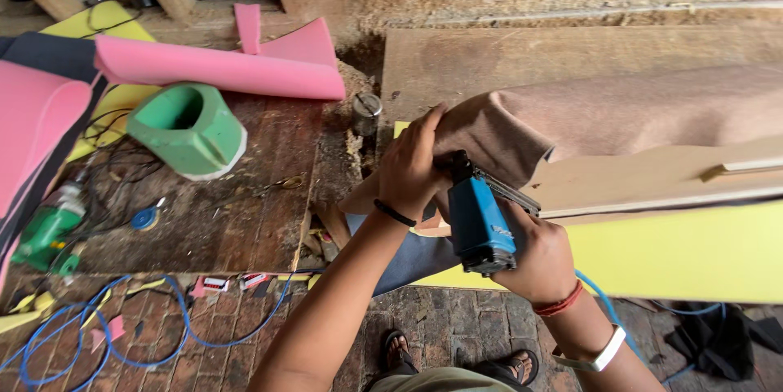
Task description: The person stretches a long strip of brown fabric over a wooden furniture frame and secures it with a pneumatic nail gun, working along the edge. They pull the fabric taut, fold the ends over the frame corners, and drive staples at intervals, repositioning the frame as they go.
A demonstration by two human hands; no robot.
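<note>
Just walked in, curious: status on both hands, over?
Left hand pressing brown fabric down at the board's corner. Right hand gripping blue staple gun, nose at the fabric. Nothing blocking.

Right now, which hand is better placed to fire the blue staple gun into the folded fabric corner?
Right: the right hand already has its grip on the blue staple gun, while the left hand pins the tan fabric.

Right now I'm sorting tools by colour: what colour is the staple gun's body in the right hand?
Blue staple gun body, head view.
</note>
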